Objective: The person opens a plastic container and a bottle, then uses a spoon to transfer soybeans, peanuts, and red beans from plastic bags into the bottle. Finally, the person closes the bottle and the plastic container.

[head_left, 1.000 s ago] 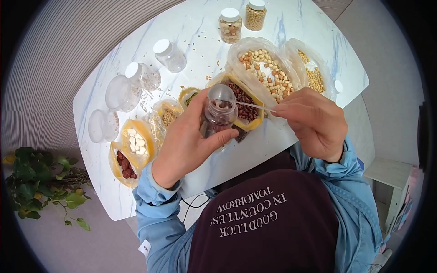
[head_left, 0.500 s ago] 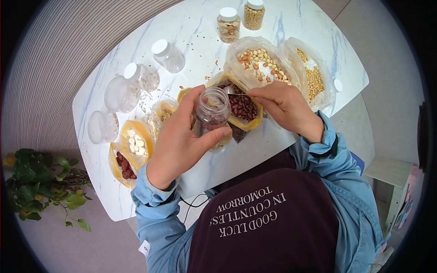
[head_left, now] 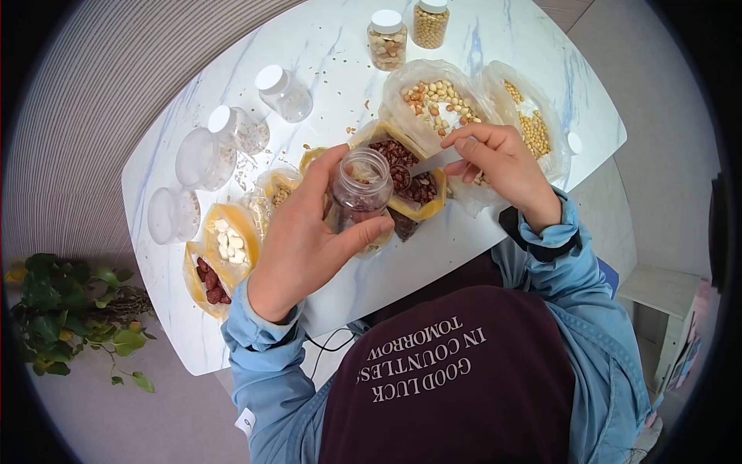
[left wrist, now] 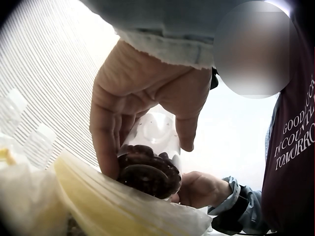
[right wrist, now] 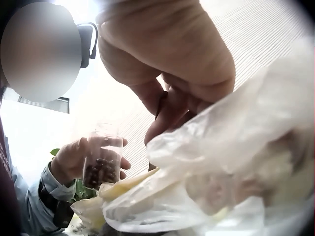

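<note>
My left hand point(head_left: 305, 240) grips an uncapped clear jar point(head_left: 362, 179), its mouth facing up. Dark red beans point(right wrist: 102, 172) fill the lower part of the jar in the right wrist view. Thumb and fingers lie on opposite sides of the jar in the left wrist view. My right hand point(head_left: 502, 161) pinches the thin handle of a spoon point(head_left: 401, 178) between thumb and fingertips. The spoon's bowl is down among the dark red beans in a yellow-edged bag point(head_left: 442, 182), just right of the jar. In the right wrist view, a plastic bag hides the spoon's bowl.
Behind my right hand lie open bags of peanuts point(head_left: 433, 97) and yellow beans point(head_left: 535, 135). To the left are bags of white pieces point(head_left: 232, 241) and red dates point(head_left: 209, 282). Lidded jars point(head_left: 286, 94) stand along the far edge, with crumbs scattered nearby.
My right hand has brought the spoon from over the jar's mouth down into the bean bag, then lifted slightly with its bowl among the beans. The left hand shifted a little left with the jar.
</note>
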Available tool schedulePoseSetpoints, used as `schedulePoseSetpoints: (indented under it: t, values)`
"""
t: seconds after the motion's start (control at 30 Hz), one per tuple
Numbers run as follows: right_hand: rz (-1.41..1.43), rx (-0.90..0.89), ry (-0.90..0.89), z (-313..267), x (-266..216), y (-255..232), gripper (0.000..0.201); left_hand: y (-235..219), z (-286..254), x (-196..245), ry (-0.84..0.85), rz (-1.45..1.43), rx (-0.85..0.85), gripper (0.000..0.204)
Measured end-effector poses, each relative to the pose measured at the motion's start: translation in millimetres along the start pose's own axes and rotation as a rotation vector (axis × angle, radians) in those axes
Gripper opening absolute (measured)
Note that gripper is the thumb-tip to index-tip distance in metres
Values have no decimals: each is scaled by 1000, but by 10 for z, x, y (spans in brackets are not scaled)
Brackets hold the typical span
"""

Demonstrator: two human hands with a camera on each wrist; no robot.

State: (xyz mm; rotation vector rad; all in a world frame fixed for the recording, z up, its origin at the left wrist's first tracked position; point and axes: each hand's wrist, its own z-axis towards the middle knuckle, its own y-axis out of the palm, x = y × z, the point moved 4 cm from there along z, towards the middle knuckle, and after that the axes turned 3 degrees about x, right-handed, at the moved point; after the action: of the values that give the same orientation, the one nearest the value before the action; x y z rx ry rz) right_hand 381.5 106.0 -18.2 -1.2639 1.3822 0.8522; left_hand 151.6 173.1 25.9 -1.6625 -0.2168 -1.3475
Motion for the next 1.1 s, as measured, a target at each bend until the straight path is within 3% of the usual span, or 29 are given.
schedulePoseSetpoints:
  t: [0.27, 0.6, 0.73, 0.83, 0.93, 1.03, 1.1]
  values:
    - [241, 154, -50, -32, -84, -217, 25, 29, -2, -11, 19, 64, -10, 74]
    - [73, 207, -490, -487, -583, 27, 18, 86, 6, -20, 2, 75, -55, 75]
    - [-408, 111, -969, -585, -766, 130, 20, 76, -2, 1, -19, 63, -48, 74]
    - [-412, 103, -1064, -622, -813, 157, 18, 75, 15, 9, 5, -8, -45, 73]
    - [-486, 170, -1020, -592, -754, 78, 18, 59, 0, 0, -4, 13, -25, 74]
    - [-435, 267, -780, -430, -586, 83, 17, 22, -9, 6, -31, -21, 15, 77]
    - [-479, 235, -765, -319, -441, 116, 16, -23, -13, 25, -71, -97, 81, 77]
